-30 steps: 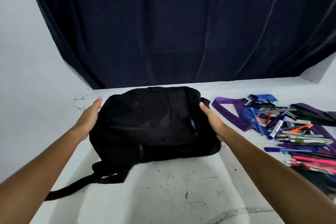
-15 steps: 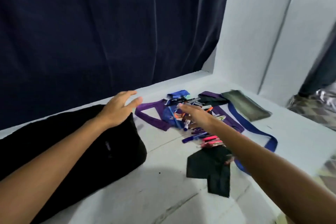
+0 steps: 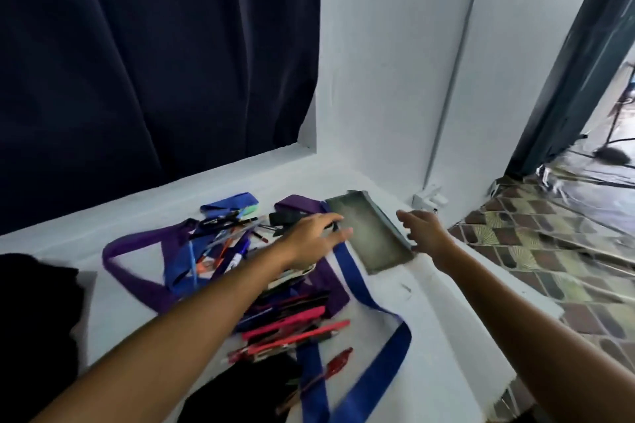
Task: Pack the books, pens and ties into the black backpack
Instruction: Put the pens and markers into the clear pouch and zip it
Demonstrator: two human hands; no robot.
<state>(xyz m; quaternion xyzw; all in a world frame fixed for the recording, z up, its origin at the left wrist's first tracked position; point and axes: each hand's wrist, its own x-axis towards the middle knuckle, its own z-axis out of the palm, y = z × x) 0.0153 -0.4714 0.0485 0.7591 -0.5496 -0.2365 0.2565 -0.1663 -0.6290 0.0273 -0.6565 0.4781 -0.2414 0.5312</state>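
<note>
Nearest me, a blue tie (image 3: 374, 364) loops off the white surface's (image 3: 457, 330) front edge, beside red and pink pens (image 3: 292, 326) heaped mid-surface on a purple tie (image 3: 137, 271). The black backpack (image 3: 37, 312) sits at the left edge. Farther in, my left hand (image 3: 314, 237) hovers over the pens, fingers spread, holding nothing. My right hand (image 3: 424, 228) — also spread — reaches the grey-green book's (image 3: 369, 233) right edge near the far right corner; contact I cannot tell.

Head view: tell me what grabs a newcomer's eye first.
Both hands reach toward the grey-green book at the table's far right: the left hand over its near-left edge, the right hand beside its right edge. Left of it sprawls a heap of pens tangled with purple and blue ties.
</note>
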